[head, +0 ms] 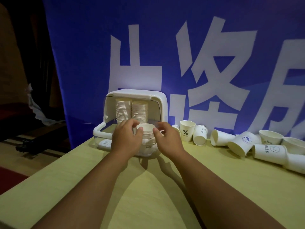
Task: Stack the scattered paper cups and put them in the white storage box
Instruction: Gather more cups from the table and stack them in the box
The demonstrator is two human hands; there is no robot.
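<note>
Step in hand, as I judge: put the cup stack (147, 132) into the white storage box (162, 106), beside the 2 inside stacks (123, 109) already there. To do it well: keep it vertical, lift it over the lowered front flap (98, 131), then slide it to the free place that seems to be right of those stacks. Do not squeeze, since paper walls dent easily.

From left: the left hand (126, 138) curls round the cup stack w/ the thumb at the top rim. The right hand (166, 138) holds it from the other side, thumb near the rim. So both hands are closed on it. It is just in front of the box opening, above the flap.

The stack is white, cups nested close, top mouth up; lower part has small print, mostly hidden. Further right the loose cups (242, 142) lie on the table (214, 179). One "%" cup (187, 130) is upright, most others are on their side & not yet stacked.
</note>
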